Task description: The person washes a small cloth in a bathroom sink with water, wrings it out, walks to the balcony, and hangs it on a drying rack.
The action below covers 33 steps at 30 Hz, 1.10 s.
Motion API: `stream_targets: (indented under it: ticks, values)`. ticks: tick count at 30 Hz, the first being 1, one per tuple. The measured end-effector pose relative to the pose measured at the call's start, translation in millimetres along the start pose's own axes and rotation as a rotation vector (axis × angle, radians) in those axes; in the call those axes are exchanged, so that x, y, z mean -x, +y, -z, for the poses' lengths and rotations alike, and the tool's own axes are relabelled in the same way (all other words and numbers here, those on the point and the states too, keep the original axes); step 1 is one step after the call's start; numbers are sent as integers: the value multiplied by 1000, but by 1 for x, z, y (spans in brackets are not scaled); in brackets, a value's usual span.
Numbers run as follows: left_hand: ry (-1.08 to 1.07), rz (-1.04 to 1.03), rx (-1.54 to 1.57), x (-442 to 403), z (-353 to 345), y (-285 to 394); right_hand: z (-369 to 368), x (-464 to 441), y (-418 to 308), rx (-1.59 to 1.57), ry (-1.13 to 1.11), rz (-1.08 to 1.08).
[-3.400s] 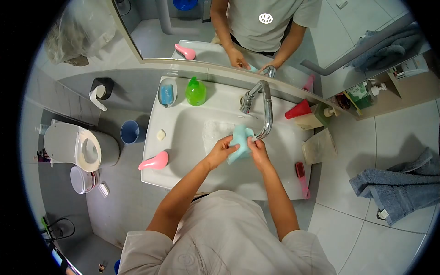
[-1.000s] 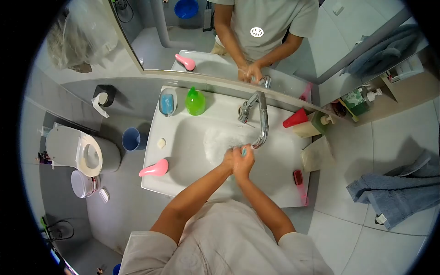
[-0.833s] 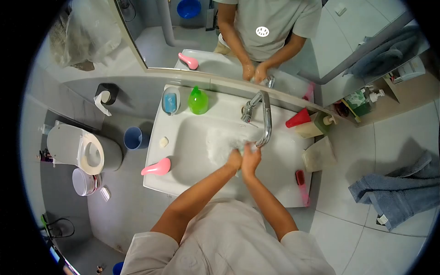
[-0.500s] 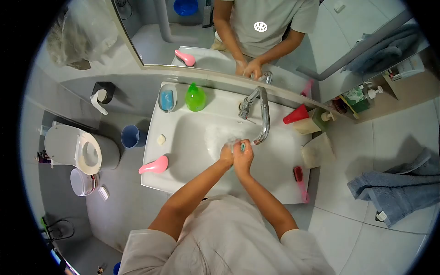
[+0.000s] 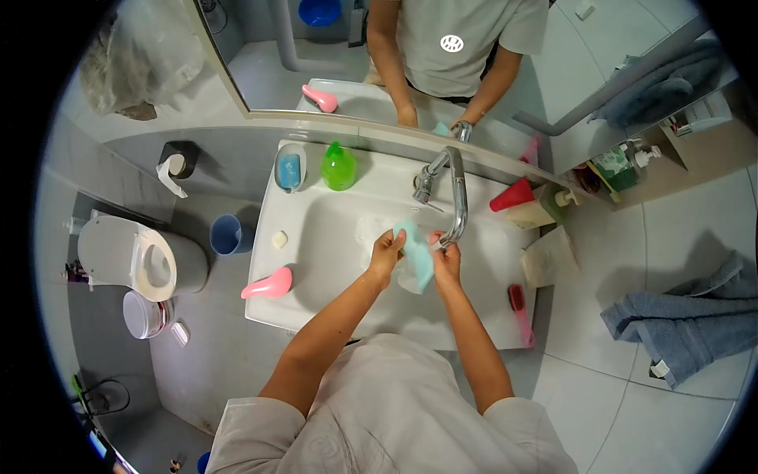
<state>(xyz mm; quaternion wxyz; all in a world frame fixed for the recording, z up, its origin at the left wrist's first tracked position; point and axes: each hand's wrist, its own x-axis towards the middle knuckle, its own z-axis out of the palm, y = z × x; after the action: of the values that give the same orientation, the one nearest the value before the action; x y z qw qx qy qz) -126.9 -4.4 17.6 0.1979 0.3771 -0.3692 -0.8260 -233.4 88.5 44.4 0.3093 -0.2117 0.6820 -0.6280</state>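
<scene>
A thin, wet, pale teal cloth hangs partly spread over the white sink basin. My left hand pinches its upper left part, thumb on top. At the cloth's right edge, my right hand is closed on it, with some fingers partly hidden by the tap's spout. The chrome tap curves down right beside that hand. White suds lie in the basin behind the cloth.
Around the basin are a green bottle, blue soap in a dish, a pink curved object, a white soap piece, a pink-handled brush and a red tube. A mirror stands behind.
My hands were pressed together around the bunched cloth. Now they are apart, the right one moved rightward to the spout, and the cloth is opened out between them.
</scene>
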Motion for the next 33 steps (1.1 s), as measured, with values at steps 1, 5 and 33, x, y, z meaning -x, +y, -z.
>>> stream_targets:
  ticks: [1,5,33]
  values:
    - [2,-85,-4,8,-8,14,5,-3,9,22,16,28]
    - [-47,-13,3,19,-11,29,32,-17,44,31,103,40]
    - [3,8,-338,-2,-22,-19,-39,-3,25,263,66,-21]
